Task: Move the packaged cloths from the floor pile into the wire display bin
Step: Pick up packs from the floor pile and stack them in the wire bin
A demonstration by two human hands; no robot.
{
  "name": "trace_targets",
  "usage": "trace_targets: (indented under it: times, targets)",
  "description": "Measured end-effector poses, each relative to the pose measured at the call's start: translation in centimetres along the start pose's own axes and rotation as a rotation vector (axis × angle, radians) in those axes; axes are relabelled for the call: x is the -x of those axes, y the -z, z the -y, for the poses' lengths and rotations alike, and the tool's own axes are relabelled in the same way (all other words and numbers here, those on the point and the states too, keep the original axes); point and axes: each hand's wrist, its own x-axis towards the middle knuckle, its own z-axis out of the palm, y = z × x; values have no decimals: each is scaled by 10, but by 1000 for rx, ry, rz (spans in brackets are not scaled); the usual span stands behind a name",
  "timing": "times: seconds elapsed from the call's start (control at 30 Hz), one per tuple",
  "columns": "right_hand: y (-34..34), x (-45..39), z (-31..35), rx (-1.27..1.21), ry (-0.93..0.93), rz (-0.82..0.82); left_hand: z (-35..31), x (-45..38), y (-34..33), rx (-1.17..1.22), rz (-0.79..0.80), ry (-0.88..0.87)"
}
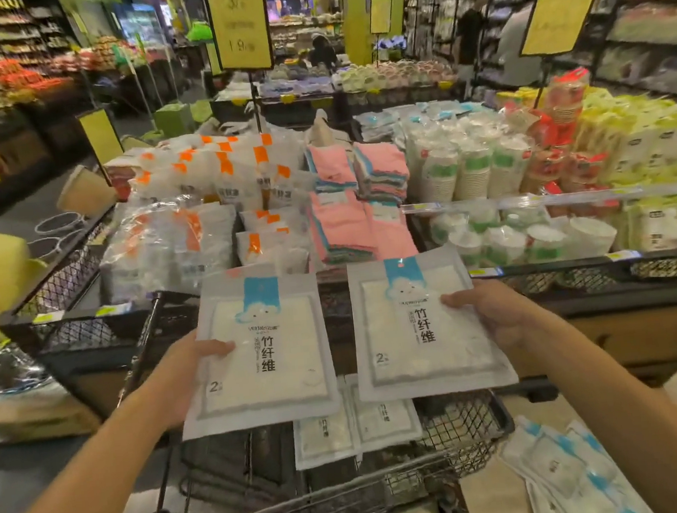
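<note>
Your left grip point(198, 365) and right grip point(495, 315) each clamp one cloth pack point(263, 354), point(426, 326) flat above the wire bin point(460, 422), faces up for neat stacking; more lie on the floor pile point(564, 466).

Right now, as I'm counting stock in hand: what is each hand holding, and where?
The left hand grips one cloth pack by its left edge; the right hand grips another pack by its right edge.

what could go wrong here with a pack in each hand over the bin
Each pack is held by one edge only: the left hand grips the left pack, the right hand the right pack, so either slick bag could slip. Dropped carelessly, they may land crooked on the two packs already in the wire bin.
</note>
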Motion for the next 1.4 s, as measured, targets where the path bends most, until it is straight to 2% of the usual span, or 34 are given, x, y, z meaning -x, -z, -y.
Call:
trace_targets:
  times: [0.1, 0.3, 0.5, 0.63, 0.8, 0.93, 1.2, 1.27, 1.4]
  targets:
    - [8, -29, -14, 6, -12, -50, 18, -35, 0, -3, -9, 37]
    - [28, -113, -43, 35, -88, -42, 63, -105, -6, 10, 28, 171]
    - [36, -202, -94, 50, -186, -7, 117, -168, -10, 2, -58, 319]
    - [37, -250, -143, 68, -286, -8, 172, -214, -13, -33, -109, 380]
    - [35, -302, -226, 122, -406, -72, 257, -278, -11, -38, -82, 467]
    - [29, -345, -291, 155, -453, -111, 320, -328, -3, -53, -150, 529]
    - [15, -427, -372, 284, -467, -99, 403, -412, 5, -441, -259, 514]
    - [10, -436, -385, 317, -454, -173, 422, -420, 2, -490, -311, 473]
    - [2, -442, -414, 621, -379, -378, 429, -415, -16, -686, -471, 373]
